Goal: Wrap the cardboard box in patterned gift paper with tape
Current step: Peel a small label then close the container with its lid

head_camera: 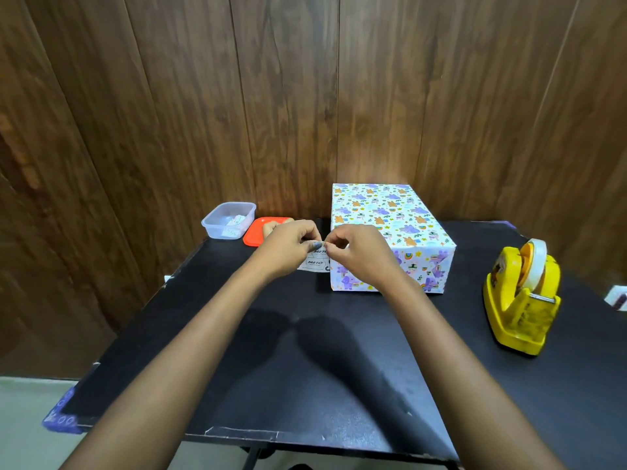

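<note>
A box (383, 215) wrapped in white paper with purple and orange animal prints stands at the back of the black table (305, 368), right of centre. Just left of its front corner, both my hands meet above the table. My left hand (288, 247) and my right hand (356, 252) each pinch a small white label strip (315, 261) printed "METO", fingers curled around its top edge. The strip hangs down between them. A yellow tape dispenser (520, 300) with a white roll sits at the right.
A clear plastic tub (229, 220) with small labels inside stands at the back left, its orange lid (259, 230) lying beside it. A wooden panel wall closes the back. A small white item (617, 296) lies at the table's right edge.
</note>
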Motion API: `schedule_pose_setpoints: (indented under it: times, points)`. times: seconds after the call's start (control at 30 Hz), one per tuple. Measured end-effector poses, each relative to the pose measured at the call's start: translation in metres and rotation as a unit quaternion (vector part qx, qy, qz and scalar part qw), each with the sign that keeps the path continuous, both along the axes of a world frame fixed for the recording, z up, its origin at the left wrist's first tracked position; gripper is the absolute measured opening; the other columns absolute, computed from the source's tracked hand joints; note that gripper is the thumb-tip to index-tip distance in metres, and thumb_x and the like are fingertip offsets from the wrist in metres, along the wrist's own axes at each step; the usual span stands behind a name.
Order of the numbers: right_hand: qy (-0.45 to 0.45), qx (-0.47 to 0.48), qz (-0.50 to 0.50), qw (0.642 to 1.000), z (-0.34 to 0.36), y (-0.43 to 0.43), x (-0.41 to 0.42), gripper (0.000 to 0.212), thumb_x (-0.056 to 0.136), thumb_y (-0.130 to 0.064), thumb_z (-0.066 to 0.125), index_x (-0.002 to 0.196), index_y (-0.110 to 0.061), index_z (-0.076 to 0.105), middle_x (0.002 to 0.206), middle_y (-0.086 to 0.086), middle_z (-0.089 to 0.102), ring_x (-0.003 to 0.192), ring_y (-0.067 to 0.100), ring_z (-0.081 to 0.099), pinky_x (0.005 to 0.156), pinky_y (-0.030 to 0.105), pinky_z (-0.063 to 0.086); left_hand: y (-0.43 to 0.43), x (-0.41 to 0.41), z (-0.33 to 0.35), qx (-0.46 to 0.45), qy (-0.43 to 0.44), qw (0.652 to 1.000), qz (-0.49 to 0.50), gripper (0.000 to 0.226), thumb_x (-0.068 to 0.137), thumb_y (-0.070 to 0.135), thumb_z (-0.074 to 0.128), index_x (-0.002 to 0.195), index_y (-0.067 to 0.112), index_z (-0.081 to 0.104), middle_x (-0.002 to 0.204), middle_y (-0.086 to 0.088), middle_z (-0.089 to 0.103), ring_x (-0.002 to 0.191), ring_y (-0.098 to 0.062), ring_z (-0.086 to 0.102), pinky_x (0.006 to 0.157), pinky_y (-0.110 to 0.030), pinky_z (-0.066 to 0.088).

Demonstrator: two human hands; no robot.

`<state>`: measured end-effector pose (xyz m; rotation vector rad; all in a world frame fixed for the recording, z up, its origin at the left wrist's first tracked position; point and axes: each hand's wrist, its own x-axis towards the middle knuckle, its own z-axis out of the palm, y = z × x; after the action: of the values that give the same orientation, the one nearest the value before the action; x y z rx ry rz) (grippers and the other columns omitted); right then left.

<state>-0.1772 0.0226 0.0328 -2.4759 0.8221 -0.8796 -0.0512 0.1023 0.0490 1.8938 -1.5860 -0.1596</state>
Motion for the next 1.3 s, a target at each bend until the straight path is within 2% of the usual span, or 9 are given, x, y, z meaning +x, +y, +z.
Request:
schedule_pose_setpoints:
  times: [0.17,0.27,0.37,0.47,0.6,0.8,1.03,1.2,1.3]
  points:
    - [0.028,-0.065,-0.024,0.997,-0.004,0.004,0.001,0.016,0.085,-0.018,0.056,0.074,-0.008,0.062,0.063,-0.001,0.054,0.059,0.015,0.045,0.052,0.021,0.03,-0.002,-0.003,0.003,0.001,-0.059,0.998,-0.007,0.022,0.095,0.017,0.051,0.075,0.025,0.051,0.072,0.013,0.049,0.082,-0.002,0.036,0.072,-0.025,0.014]
    - [-0.065,0.098,0.029,0.993,-0.004,0.003,-0.001,0.019,0.086,-0.005,0.053,0.069,-0.007,0.06,0.059,-0.002,0.052,0.052,0.005,0.049,0.054,0.021,0.042,-0.001,-0.004,0.004,-0.002,-0.08,0.997,-0.018,0.015,0.096,0.013,0.05,0.082,0.021,0.053,0.077,0.012,0.05,0.076,-0.004,0.032,0.074,-0.022,0.014]
    - [-0.176,0.313,0.099,0.928,-0.003,0.003,-0.008,0.03,0.09,0.005,0.048,0.066,-0.008,0.059,0.062,0.004,0.056,0.05,0.003,0.055,0.05,0.017,0.05,0.002,0.0,0.004,-0.001,-0.083,0.996,-0.03,0.016,0.095,0.011,0.05,0.082,0.02,0.053,0.08,0.013,0.052,0.079,0.001,0.036,0.079,-0.022,0.017]
    - [-0.194,0.377,0.127,0.897,-0.002,0.003,-0.013,0.025,0.092,0.001,0.052,0.07,-0.006,0.063,0.065,0.006,0.059,0.056,0.009,0.058,0.051,0.019,0.052,0.003,0.003,0.003,0.003,-0.072,0.996,-0.046,0.022,0.094,0.01,0.051,0.077,0.024,0.052,0.083,0.012,0.055,0.081,0.009,0.038,0.08,-0.021,0.016]
    - [-0.194,0.367,0.122,0.902,-0.004,0.002,-0.014,0.018,0.089,-0.006,0.061,0.072,-0.008,0.065,0.064,0.005,0.059,0.057,0.008,0.058,0.051,0.02,0.052,0.004,0.0,0.005,0.015,-0.059,0.997,-0.041,0.014,0.096,0.012,0.05,0.084,0.019,0.055,0.086,0.006,0.056,0.081,0.019,0.031,0.074,-0.022,0.017]
    - [-0.121,0.239,0.076,0.96,-0.005,-0.001,-0.006,0.025,0.086,0.002,0.057,0.064,-0.01,0.061,0.06,0.003,0.059,0.05,0.001,0.056,0.051,0.016,0.051,0.002,0.001,0.002,0.056,-0.038,0.997,-0.025,0.014,0.097,0.015,0.048,0.086,0.022,0.055,0.088,0.006,0.056,0.102,-0.012,0.025,0.078,-0.02,0.017]
    - [-0.181,0.34,0.093,0.918,-0.005,0.004,-0.008,0.024,0.088,0.006,0.049,0.071,-0.005,0.062,0.065,0.007,0.061,0.052,0.005,0.054,0.05,0.019,0.053,0.003,0.005,-0.003,0.043,-0.034,0.998,-0.015,0.014,0.096,0.015,0.049,0.085,0.022,0.055,0.093,-0.001,0.059,0.093,-0.01,0.026,0.074,-0.022,0.019]
    - [-0.124,0.297,0.072,0.944,-0.008,0.002,-0.005,0.014,0.089,-0.005,0.056,0.078,-0.01,0.063,0.071,0.002,0.06,0.064,0.007,0.054,0.058,0.023,0.054,0.001,0.012,-0.01,0.049,-0.014,0.999,-0.011,0.015,0.096,0.017,0.05,0.083,0.024,0.055,0.087,0.007,0.059,0.109,-0.02,0.03,0.085,-0.026,0.023]
    - [-0.117,0.291,0.072,0.947,-0.009,0.003,-0.002,0.014,0.089,-0.006,0.058,0.077,-0.009,0.063,0.069,0.002,0.06,0.064,0.007,0.055,0.057,0.022,0.053,0.002,0.01,-0.006,0.056,-0.018,0.998,-0.022,0.013,0.096,0.016,0.049,0.087,0.022,0.056,0.083,0.013,0.054,0.106,-0.018,0.03,0.086,-0.026,0.023]
